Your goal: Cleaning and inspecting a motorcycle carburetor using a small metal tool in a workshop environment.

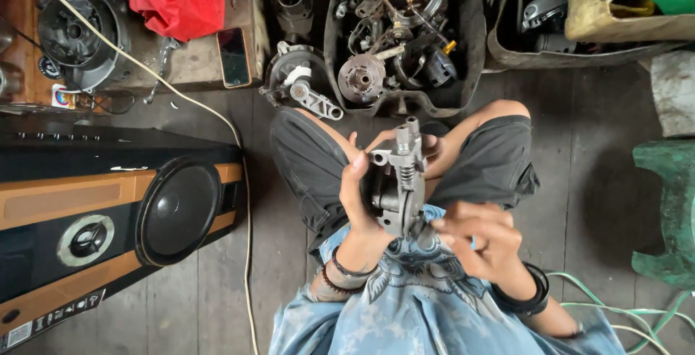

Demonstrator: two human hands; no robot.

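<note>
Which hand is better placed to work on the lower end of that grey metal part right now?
Right. The left hand is wrapped around the grey metal part, holding it upright over the lap, so it is taken up. The right hand has its fingertips at the part's lower end.

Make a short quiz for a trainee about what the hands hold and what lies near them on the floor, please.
1. True or false: the left hand grips the grey metal engine part.
2. Where does the right hand touch that part: at its top, or at its lower end?
3. What lies left of the person's knees? A. a large speaker B. a bicycle wheel C. a water bucket

Key
1. True.
2. At its lower end, with the fingertips.
3. A. The black tub of metal parts lies ahead of the knees.
</note>
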